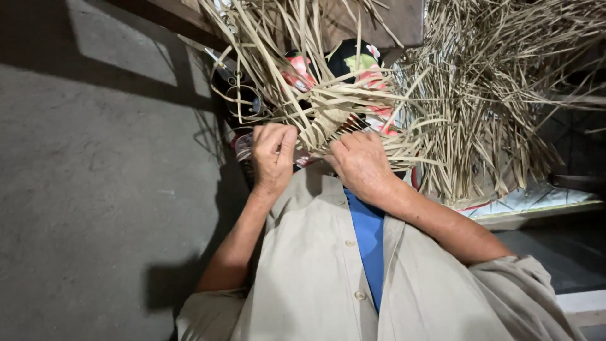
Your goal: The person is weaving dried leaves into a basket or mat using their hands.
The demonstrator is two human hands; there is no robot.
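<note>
Pale, flat dried-leaf strips (334, 110), partly plaited into a small woven patch, sit pinched between the left hand (273, 155) and right hand (361, 165), both clenched on strands. Likely light, springy, brittle at creases; best held beside the woven edge, loose ends fanning beyond.

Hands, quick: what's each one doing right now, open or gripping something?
Left hand: closed, pinching pale dried leaf strips at the woven patch.
Right hand: curled onto the same strips; a firm grip cannot be told.

Fingertips of both hands buried in woven strips (328, 120); flowered cloth (363, 69) mostly covered by strips
</note>
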